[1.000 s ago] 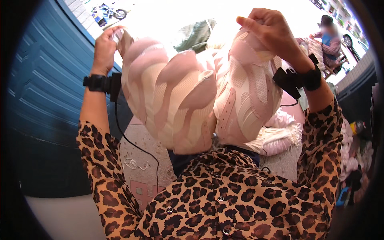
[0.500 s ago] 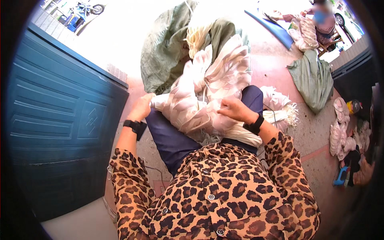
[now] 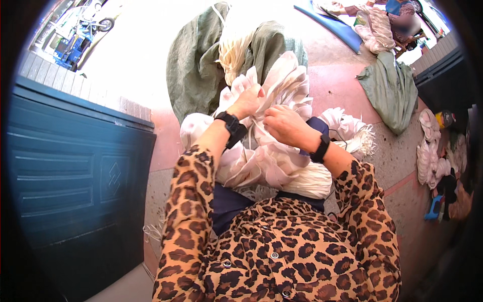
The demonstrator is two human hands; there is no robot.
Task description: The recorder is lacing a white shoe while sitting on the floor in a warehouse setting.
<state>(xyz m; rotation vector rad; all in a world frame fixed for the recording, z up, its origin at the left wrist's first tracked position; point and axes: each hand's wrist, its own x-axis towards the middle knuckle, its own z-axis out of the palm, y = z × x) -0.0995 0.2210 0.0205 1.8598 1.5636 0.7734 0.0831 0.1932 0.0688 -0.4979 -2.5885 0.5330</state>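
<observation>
While pale-pink shoe uppers (image 3: 253, 165) are lying bundled across navy trousers (image 3: 229, 207), the left hand (image 3: 245, 102) and right hand (image 3: 287, 124) are holding curled fingers over the middle, whatever they pinch indiscernible; any uneven tug is likely risking a scattered stack.

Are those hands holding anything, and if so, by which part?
The left hand and right hand are at the gathered middle of the bundle of pale pink shoe uppers; what, if anything, they grip there cannot be told.

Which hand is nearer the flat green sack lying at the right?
Right. The right hand is to the left of the flat green sack; the left hand is farther left.
</observation>
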